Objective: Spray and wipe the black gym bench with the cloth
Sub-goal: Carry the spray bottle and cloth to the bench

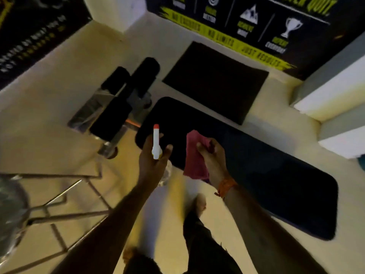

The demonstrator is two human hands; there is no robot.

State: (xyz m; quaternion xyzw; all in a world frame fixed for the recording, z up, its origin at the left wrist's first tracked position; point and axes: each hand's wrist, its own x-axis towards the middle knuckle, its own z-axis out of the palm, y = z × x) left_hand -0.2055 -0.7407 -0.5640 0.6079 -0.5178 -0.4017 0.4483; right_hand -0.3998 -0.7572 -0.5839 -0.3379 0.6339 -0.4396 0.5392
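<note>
At frame centre, the left hand [152,161] grips a light, rigid spray bottle [156,142]; the right hand [212,157] pinches a soft pink cloth [194,155] above the black bench [276,184], whose firm padding stretches toward lower right.

Dim, yellowish indoor light, motion blur throughout, wide-angle bending at the edges, black surfaces lacking detail.

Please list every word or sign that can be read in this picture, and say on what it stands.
"NO LIMITS": yellow strip of the wall banner.
"JUST RESULTS": same strip, further right.
"NO EXCUSES": same strip, blurred, probable.
"QUIT.": banner's top right, cut off.
Captions under the banner's icons: too blurred.
Left wall banner: too blurred.
Spray bottle: no text visible.
</note>
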